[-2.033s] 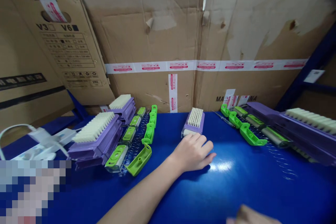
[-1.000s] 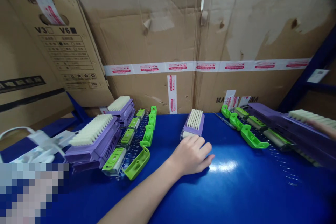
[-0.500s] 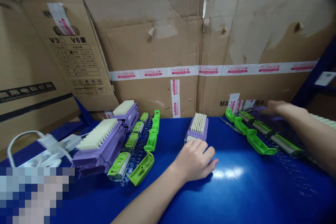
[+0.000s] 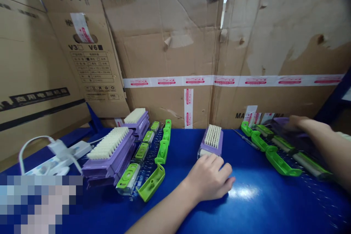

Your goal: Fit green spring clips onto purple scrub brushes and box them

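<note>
My left hand [image 4: 210, 177] is in the middle of the blue table, its fingers curled against the near end of a purple brush [image 4: 212, 140]. That brush lies with its cream bristles up; my fingers partly cover its near end. My right hand [image 4: 298, 122] reaches to the far right, smeared by motion, at a dark purple piece [image 4: 282, 126]; its fingers cannot be made out. Beside it run a row of bright green curved covers [image 4: 279, 161] and a row of clear-sided pieces with green tops [image 4: 283, 143].
On the left are stacked purple brushes [image 4: 109, 150], green-topped clear pieces [image 4: 128, 177] and green covers [image 4: 152, 184]. A white power strip [image 4: 79, 148] with a cable lies further left. A thin pointed tool [image 4: 248, 140] rests near the right row. Cardboard [image 4: 164, 58] walls the back.
The view has tilted up and turned slightly left, so everything sits lower and further right. My left hand stays at the brush; my right hand stays near the purple piece, still blurred.
</note>
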### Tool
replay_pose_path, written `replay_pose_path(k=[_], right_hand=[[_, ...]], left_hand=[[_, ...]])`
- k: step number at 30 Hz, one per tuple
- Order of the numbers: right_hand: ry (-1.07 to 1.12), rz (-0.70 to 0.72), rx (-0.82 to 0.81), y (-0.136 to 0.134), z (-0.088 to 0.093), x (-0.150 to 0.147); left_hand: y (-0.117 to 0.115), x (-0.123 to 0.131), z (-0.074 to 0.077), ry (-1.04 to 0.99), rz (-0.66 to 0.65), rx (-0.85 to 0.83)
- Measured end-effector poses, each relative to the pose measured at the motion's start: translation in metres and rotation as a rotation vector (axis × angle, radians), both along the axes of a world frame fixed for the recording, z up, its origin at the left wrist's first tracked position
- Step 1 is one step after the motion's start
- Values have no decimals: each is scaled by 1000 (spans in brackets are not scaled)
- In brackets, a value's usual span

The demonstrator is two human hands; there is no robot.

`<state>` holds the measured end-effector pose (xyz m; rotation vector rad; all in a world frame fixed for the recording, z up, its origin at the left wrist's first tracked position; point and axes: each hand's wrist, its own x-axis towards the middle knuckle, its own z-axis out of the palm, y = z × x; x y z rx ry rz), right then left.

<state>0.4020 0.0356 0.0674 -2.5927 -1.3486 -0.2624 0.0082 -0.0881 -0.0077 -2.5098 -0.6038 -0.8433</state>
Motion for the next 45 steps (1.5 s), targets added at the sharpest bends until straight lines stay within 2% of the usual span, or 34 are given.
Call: replay_pose_path(k=[1,3,7,9,11,13,16,19,22,31,35,38,40,43,45], right_hand=[[51,-37,-107,-1,6,-4],[70,-63,-178,-6,23,-17],[-64,-97,-97,-30,58,-56],[-168,-6,-2,-48,70,-82],[-244,114,100,-67,73,-108],[-241,232,152,-85,64,-133],[-137,437,85,-105,34,-161],[-39,524,-9,-115,1,-177],[-19,552,-28,-121,-18,-185],[-41,539,-2,-127,-24,-191],[85,587,48,-131,-26,-194],[326,638,147,-133,-25,-199],[528,646,208,-132,-24,-201],[728,699,313,-125,-25,-202],[642,829,441,-121,-26,-204]], left_hand=[[0,0,0,-5,2,5],[-1,0,0,-32,8,16],[0,0,1,-144,70,26],[2,1,0,-212,158,23],[5,1,-1,-269,271,-10],[8,3,-2,-312,376,-101],[10,4,-2,-358,458,-315],[10,5,0,-388,497,-451],[11,4,2,-416,539,-501],[9,1,12,-594,611,-675],[11,-1,12,-683,625,-660],[15,-6,10,-898,598,-746],[18,-10,10,-1086,534,-835],[21,-14,11,-1291,314,-835],[20,-14,12,-1340,151,-779]])
